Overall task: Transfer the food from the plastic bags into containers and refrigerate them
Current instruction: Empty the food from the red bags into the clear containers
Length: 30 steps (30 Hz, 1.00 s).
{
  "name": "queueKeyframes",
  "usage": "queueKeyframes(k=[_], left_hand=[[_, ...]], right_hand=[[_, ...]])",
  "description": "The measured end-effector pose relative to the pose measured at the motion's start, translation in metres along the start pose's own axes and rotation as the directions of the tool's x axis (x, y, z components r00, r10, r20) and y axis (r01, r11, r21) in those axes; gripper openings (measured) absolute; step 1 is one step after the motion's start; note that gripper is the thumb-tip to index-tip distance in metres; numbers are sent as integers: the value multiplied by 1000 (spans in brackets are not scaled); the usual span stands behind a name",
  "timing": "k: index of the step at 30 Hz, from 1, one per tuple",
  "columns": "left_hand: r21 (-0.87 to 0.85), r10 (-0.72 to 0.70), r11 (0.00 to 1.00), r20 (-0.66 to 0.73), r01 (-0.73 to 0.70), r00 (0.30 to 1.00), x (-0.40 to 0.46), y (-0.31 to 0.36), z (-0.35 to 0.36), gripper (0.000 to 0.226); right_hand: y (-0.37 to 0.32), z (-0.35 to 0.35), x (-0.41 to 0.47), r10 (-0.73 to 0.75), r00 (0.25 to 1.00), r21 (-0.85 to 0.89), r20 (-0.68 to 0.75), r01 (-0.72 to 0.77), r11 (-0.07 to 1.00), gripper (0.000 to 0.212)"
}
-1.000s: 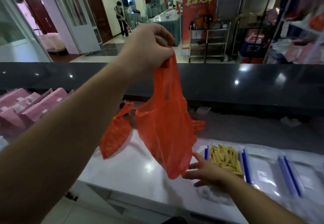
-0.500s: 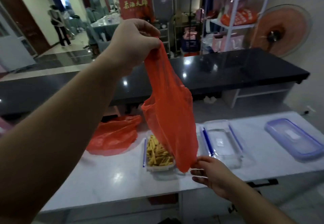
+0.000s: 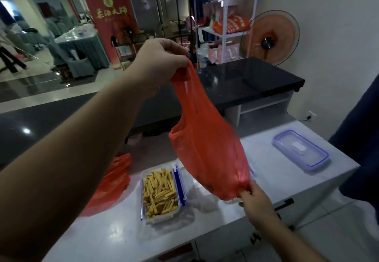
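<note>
A tall red banner (image 3: 111,13) in the background carries four gold Chinese characters — 茶油大師 — below a round gold emblem. Print on the orange bag (image 3: 232,24) on the shelf is too blurred to read.

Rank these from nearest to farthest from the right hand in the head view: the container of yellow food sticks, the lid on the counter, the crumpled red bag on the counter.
From the right hand, which pinches the hanging bag's bottom:
1. Container of yellow food sticks, just to its left on the white counter.
2. Lid, beyond it to the right, near the counter's far corner.
3. Crumpled red bag, far left, past the container.
</note>
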<state>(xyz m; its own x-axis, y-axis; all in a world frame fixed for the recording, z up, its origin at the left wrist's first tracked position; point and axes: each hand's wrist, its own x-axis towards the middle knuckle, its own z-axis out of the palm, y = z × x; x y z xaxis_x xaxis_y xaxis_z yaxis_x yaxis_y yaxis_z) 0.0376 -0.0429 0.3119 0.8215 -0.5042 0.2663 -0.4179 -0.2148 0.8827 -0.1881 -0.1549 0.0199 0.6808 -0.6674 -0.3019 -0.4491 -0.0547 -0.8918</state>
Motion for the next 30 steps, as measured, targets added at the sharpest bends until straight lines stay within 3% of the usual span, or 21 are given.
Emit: queueKeyframes(k=[5,11,19,26,30], left_hand=[[36,-10,999,4,10,1000,30,-52,-9,12],[64,-193,980,42,190,980,51,-135,-10,19],[158,-323,940,129,302,938,50,-230,27,26],[298,-385,902,232,311,893,60,-276,43,23],[317,-401,896,280,310,872,65,-294,47,18]], right_hand=[[-15,-27,5,-11,971,66,-240,27,997,27],[-70,-49,-7,-66,933,57,-354,92,994,32],[-81,-46,15,-30,865,-40,-501,12,999,31],[-101,-39,25,-39,848,-58,-529,10,998,30],[-126,-41,29,-99,858,-148,-504,27,989,40]])
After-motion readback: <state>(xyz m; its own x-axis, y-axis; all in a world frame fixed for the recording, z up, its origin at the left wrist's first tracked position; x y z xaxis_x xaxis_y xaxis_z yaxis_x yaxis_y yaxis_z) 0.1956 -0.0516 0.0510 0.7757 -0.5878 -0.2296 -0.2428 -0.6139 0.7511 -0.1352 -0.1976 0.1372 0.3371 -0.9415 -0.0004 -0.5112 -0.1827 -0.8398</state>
